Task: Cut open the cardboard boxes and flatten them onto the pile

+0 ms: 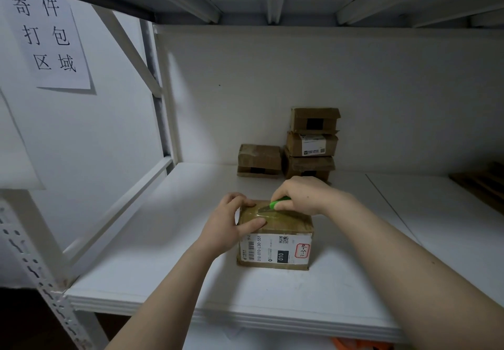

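Head camera, nearest first: two bare forearms reaching in over the white shelf board [152, 268]. Between them, a taped cardboard box [283, 225] upright on the board near its front edge, shipping label [275, 251] on the side facing the camera. Left hand [223, 227] gripping the box's left top corner, thumb flat on the top face, fingers curled over the far edge. Right hand [305, 195] clamped round a green utility knife [275, 203], blade tip down on the taped top seam. Farther back, against the rear wall, one lone brown box [259, 158], and just beside it on the right a stack of three boxes [312, 142]. At the far right edge, something dark and flat [482, 183], too dim to identify. High on the left, a paper sign [46, 36] with large black characters.
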